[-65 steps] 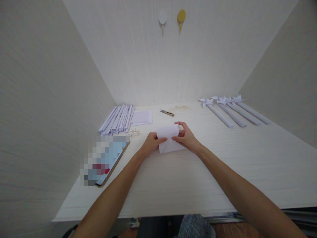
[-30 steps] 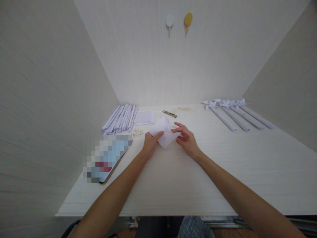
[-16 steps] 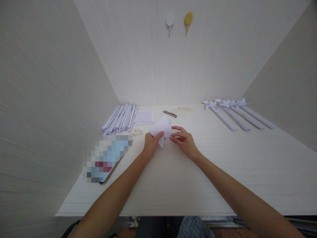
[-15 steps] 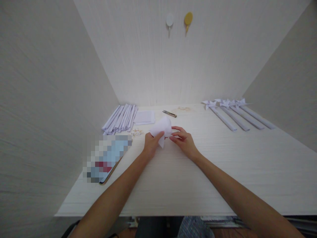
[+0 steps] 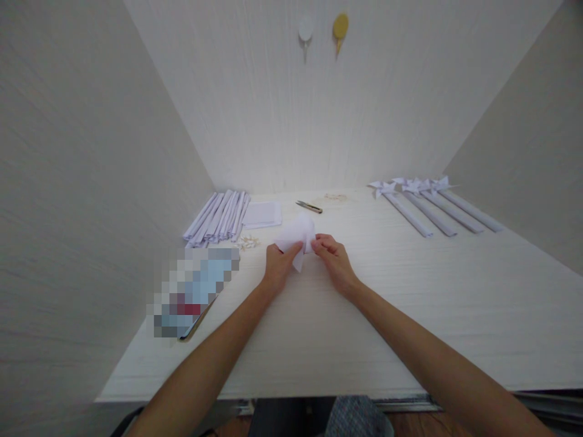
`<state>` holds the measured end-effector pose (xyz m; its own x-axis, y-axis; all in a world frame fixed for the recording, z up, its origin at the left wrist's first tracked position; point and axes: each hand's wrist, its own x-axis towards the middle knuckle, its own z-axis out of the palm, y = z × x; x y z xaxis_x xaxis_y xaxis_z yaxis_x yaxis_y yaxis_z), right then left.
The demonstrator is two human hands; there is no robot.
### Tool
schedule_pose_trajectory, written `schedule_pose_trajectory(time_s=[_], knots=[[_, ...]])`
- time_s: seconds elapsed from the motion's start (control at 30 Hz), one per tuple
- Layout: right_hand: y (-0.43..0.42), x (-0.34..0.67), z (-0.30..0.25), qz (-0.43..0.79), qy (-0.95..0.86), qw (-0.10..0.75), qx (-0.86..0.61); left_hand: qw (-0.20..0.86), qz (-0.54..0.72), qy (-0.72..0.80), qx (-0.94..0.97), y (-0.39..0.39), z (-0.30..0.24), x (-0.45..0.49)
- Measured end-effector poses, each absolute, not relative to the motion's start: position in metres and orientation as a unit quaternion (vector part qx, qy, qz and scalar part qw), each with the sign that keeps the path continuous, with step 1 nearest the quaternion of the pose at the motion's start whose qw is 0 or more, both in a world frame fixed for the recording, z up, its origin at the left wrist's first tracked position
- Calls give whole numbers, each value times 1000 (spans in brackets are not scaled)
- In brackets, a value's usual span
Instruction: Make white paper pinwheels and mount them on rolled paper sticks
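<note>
A curled piece of white paper (image 5: 298, 229) is held above the middle of the table, one pointed flap hanging down towards me. My left hand (image 5: 281, 262) is closed on its left side, the thumb pressed over the front. On the right edge, my right hand (image 5: 333, 256) pinches the same paper between thumb and fingers. Behind it lie small thread snips (image 5: 309, 207). To the left rest a stack of white paper squares (image 5: 263, 215) and a bunch of rolled paper sticks (image 5: 218, 217).
Several paper pinwheels on sticks (image 5: 412, 209) lie at the back right. A phone (image 5: 200, 297) with a blurred screen lies at the left. Small pale pieces (image 5: 248, 243) are scattered near the sticks. Two hooks, one yellow (image 5: 340, 27), hang on the back wall.
My right hand's fingers have closed from a looser, spread pose into a pinch on the paper's right edge. My left hand keeps its hold. The whole view has shifted slightly.
</note>
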<state>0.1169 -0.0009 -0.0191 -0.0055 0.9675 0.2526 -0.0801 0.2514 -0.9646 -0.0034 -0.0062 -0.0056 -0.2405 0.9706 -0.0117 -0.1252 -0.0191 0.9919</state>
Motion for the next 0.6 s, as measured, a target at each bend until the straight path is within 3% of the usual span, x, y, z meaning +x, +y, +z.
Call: schedule_pose_trajectory(time_s=[0.6], knots=[[-3,118,-15,443,-546,558,-440,435,575,532,444,-9,-2,-3]])
